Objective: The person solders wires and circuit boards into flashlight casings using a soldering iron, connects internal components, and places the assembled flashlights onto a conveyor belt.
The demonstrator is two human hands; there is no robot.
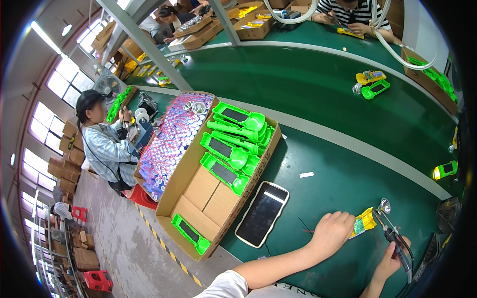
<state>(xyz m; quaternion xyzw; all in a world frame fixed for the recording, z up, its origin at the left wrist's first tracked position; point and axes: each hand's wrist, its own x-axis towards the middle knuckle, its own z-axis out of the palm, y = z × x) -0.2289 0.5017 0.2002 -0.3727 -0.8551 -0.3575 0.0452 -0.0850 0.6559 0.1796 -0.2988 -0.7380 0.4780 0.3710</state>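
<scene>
Green bench [318, 198]: left hand [332, 233], grip partly hidden, seemingly pinched yellow casing [366, 222] to steady it; right hand [390, 260] gripped soldering iron [391, 234].

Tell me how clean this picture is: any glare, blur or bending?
Head view: the left hand and right hand look fairly sharp; head view: the windows at the left glare white; head view: the pale ledge bows, and the picture's corners fall to black.
</scene>
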